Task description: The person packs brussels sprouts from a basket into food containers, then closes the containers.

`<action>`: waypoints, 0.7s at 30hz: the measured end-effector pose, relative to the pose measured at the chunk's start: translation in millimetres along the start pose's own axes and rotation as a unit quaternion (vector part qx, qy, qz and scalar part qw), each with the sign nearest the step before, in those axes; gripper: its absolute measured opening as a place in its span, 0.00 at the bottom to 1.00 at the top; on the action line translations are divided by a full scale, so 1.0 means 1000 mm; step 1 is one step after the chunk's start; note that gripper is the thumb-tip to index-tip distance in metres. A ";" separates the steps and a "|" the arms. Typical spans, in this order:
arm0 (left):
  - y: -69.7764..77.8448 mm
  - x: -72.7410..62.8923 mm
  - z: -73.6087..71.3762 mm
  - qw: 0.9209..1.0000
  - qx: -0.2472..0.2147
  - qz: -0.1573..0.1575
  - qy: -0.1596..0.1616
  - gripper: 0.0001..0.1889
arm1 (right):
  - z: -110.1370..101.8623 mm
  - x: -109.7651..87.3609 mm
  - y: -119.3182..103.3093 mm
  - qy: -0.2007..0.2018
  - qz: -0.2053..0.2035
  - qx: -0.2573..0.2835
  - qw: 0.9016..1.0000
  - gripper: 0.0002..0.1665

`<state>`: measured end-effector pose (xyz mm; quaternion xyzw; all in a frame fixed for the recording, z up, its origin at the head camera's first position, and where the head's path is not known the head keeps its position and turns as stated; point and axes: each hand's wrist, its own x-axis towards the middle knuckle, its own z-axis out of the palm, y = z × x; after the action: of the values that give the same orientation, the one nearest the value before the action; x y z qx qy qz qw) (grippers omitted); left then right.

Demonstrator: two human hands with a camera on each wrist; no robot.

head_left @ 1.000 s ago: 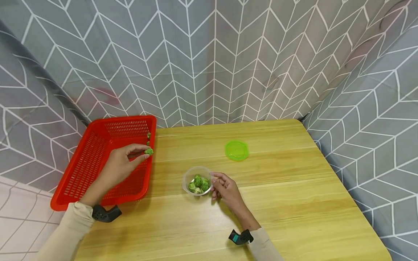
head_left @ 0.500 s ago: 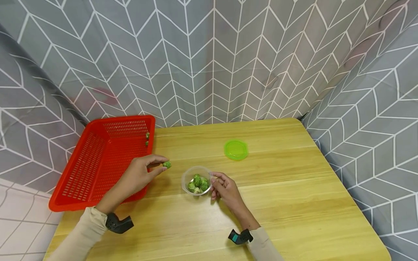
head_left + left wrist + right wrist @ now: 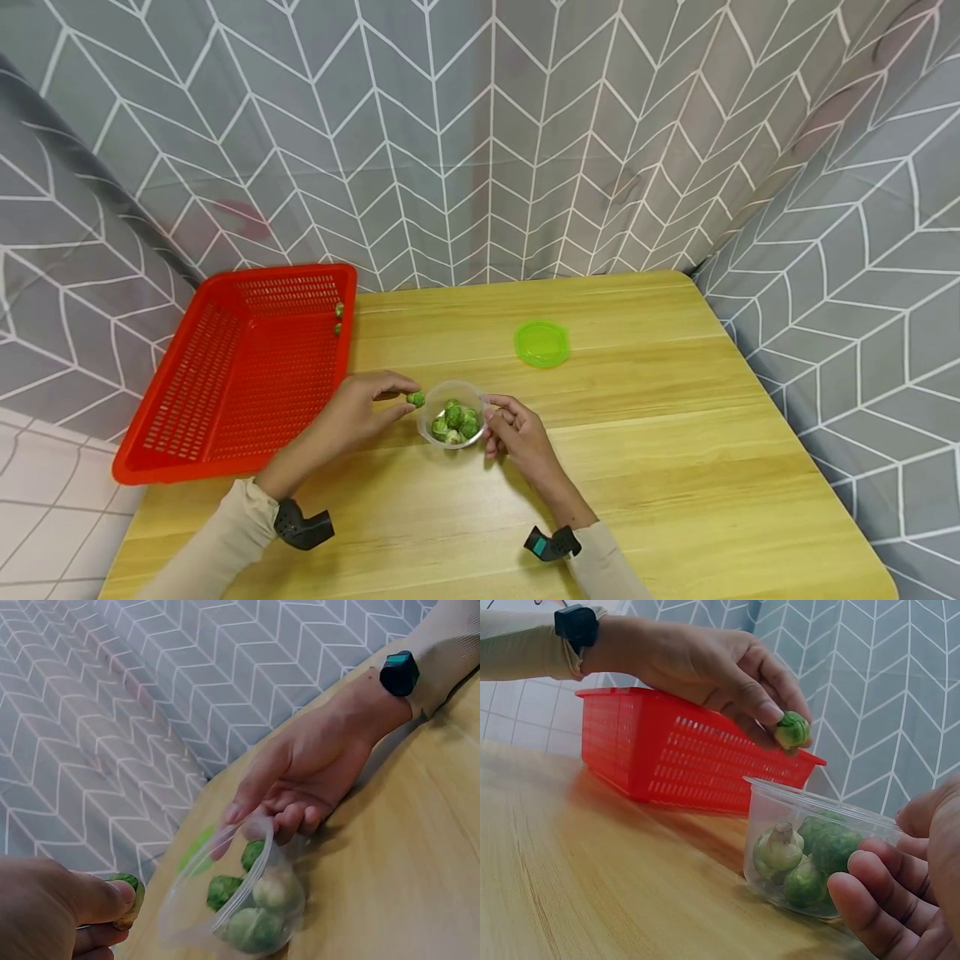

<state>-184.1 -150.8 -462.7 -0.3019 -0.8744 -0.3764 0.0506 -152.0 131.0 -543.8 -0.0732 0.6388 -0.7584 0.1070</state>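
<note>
Between thumb and fingertips my left hand (image 3: pixel 358 411) pinches one Brussels sprout (image 3: pixel 416 399), just off the left rim of a clear round plastic tub (image 3: pixel 454 388). In the right wrist view this held sprout (image 3: pixel 792 730) is higher than the tub's rim. Several Brussels sprouts (image 3: pixel 808 882) lie in the tub, which stands on the table. On its right side, my right hand (image 3: pixel 521 435) grips the rim with thumb and fingers. The left wrist view shows that thumb (image 3: pixel 225 825) at the rim, with the other fingers curled against the outer wall.
A red perforated basket (image 3: pixel 225 367) stands at the table's left, with a couple of sprouts (image 3: pixel 339 310) along its right wall. Behind the tub, to the right, lies a green lid (image 3: pixel 542 344) on the wooden table (image 3: pixel 675 417). A grey patterned curtain (image 3: pixel 480 150) hangs behind.
My left hand has carried the pinched Brussels sprout from over the basket's right edge rightward to the tub's left rim. The right hand and the tub have stayed in place.
</note>
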 end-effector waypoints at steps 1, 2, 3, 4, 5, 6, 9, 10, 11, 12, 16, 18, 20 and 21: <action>0.001 0.001 0.002 1.000 0.000 0.005 -0.004 0.14 | 0.000 0.000 0.000 0.000 0.000 0.001 1.000 0.26; 0.002 0.001 0.005 1.000 -0.001 0.009 -0.008 0.14 | 0.000 0.000 0.000 0.002 0.001 0.001 1.000 0.25; 0.004 0.002 0.007 1.000 -0.002 0.010 -0.015 0.14 | 0.000 -0.001 0.000 0.002 0.000 0.000 1.000 0.26; 0.005 0.002 0.009 1.000 -0.002 0.011 -0.021 0.14 | 0.000 -0.001 0.000 0.003 0.001 0.000 1.000 0.26; 0.007 0.003 0.011 1.000 0.000 0.011 -0.028 0.14 | 0.000 -0.001 0.000 0.004 0.001 0.000 1.000 0.26; 0.008 0.003 0.014 0.999 0.001 0.011 -0.036 0.14 | 0.000 -0.001 0.000 0.004 0.000 0.001 1.000 0.25; 0.013 0.004 0.021 0.998 0.004 0.012 -0.059 0.13 | 0.000 -0.001 -0.001 0.005 -0.001 0.001 1.000 0.25; 0.014 0.004 0.024 0.998 0.003 0.013 -0.066 0.13 | 0.000 -0.001 -0.001 0.004 0.000 0.000 1.000 0.26; 0.015 0.004 0.026 0.997 0.005 0.013 -0.072 0.13 | 0.000 -0.001 -0.001 0.003 0.000 0.000 1.000 0.26; 0.016 0.004 0.028 0.997 0.005 0.016 -0.076 0.13 | 0.000 -0.001 -0.001 0.003 0.000 0.000 1.000 0.26; 0.020 0.004 0.035 0.996 0.014 0.020 -0.086 0.13 | 0.001 -0.001 -0.002 0.002 0.001 0.000 1.000 0.26; 0.021 0.005 0.038 0.996 0.028 0.027 -0.086 0.13 | 0.001 -0.001 -0.002 0.003 0.001 -0.001 1.000 0.26; 0.023 0.005 0.041 0.995 0.035 0.030 -0.088 0.13 | 0.001 -0.001 -0.002 0.004 0.002 -0.001 1.000 0.25; 0.023 0.006 0.042 0.995 0.039 0.033 -0.089 0.12 | 0.000 -0.001 -0.002 0.005 0.002 -0.002 1.000 0.25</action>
<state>-169.9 -106.2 -476.4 -0.3608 -0.8790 -0.3117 -0.0034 -151.1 131.4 -541.8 -0.0685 0.6412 -0.7571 0.1046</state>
